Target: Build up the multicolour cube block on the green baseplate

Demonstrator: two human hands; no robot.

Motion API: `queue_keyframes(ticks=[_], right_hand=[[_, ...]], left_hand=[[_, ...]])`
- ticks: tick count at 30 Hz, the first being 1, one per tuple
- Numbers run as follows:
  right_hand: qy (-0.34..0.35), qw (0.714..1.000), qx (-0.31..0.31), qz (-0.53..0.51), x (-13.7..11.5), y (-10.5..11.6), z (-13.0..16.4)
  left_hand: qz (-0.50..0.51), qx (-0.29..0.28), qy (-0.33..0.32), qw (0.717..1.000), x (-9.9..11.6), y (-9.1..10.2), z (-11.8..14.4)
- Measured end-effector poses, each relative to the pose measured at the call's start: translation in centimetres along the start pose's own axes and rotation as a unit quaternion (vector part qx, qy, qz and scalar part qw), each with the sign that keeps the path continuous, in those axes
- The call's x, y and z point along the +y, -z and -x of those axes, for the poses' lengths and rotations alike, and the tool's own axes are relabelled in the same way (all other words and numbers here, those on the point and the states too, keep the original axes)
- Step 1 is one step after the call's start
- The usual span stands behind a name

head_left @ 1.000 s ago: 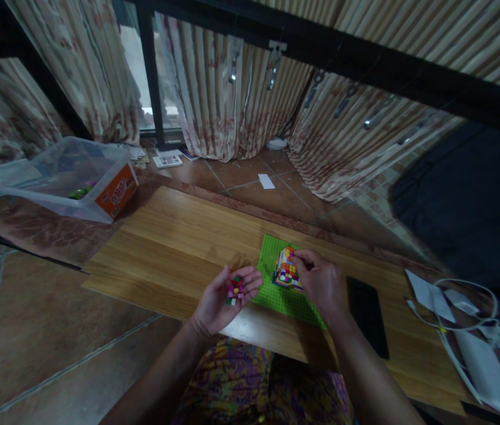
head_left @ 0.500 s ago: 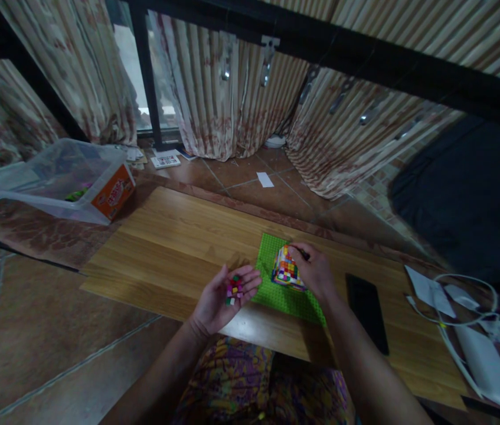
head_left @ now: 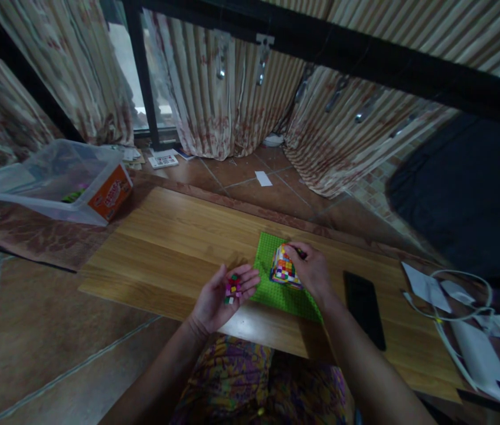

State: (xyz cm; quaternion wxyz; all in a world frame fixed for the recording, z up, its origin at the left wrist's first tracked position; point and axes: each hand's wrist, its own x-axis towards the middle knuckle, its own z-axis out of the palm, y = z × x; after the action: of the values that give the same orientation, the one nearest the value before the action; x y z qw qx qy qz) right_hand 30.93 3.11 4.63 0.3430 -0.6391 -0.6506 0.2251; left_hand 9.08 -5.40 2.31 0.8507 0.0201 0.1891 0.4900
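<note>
Palm up, my left hand (head_left: 218, 298) is above the table's near side, its fingers stretched out. Several small loose toy bricks (head_left: 232, 287), pink, red, yellow, green and white, lie in that palm. To the right, a multicoloured toy brick structure (head_left: 284, 267) stands on a green baseplate (head_left: 267, 296). My right hand (head_left: 311, 271) is closed over the structure's upper right part, thumb on its top. The hand hides the structure's right side, and whether a separate brick is between the fingertips cannot be seen.
The wooden table (head_left: 156, 242) holds a black phone or tablet (head_left: 363, 310) right of my forearm. Further right lie white cables (head_left: 493, 295) and a white device (head_left: 486, 360). A clear plastic bin (head_left: 55, 177) stands at left. Curtains (head_left: 205, 88) hang behind.
The view has shifted very slightly. My right hand stays at the top of the brick structure, and my left hand keeps the loose bricks in its palm.
</note>
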Motion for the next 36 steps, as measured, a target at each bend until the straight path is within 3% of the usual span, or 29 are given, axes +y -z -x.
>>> queue_keyframes(ticks=[5,10,11,17,22,26,31,36], right_hand=[[-0.001,1.000,-0.008,-0.005,0.1,0.3,0.0],[0.089,0.990,0.101,0.031,-2.5,1.3,2.1],[0.113,0.988,0.095,0.039,-3.4,1.3,2.9],[0.203,0.970,-0.133,-0.019,-6.8,-1.5,8.3],[0.204,0.966,-0.154,0.025,-5.8,-4.3,9.9],[0.210,0.965,-0.154,0.042,-5.3,-5.2,9.7],[0.209,0.965,-0.155,0.014,-5.9,-4.2,9.6],[0.132,0.987,-0.089,-0.032,-5.6,-0.7,8.1]], left_hand=[[-0.003,-0.011,-0.003,1.000,0.0,0.1,0.0],[0.012,-0.014,-0.006,1.000,-0.1,0.3,0.0],[0.017,-0.013,-0.007,1.000,-0.1,0.3,0.0],[0.030,-0.024,-0.010,0.999,-0.1,0.3,0.0],[0.029,-0.029,-0.006,0.999,0.0,0.3,0.0],[0.020,-0.029,-0.004,0.999,-0.1,0.4,0.0],[0.013,-0.030,-0.004,0.999,-0.1,0.1,0.2],[0.007,-0.022,-0.002,1.000,0.0,0.0,0.2]])
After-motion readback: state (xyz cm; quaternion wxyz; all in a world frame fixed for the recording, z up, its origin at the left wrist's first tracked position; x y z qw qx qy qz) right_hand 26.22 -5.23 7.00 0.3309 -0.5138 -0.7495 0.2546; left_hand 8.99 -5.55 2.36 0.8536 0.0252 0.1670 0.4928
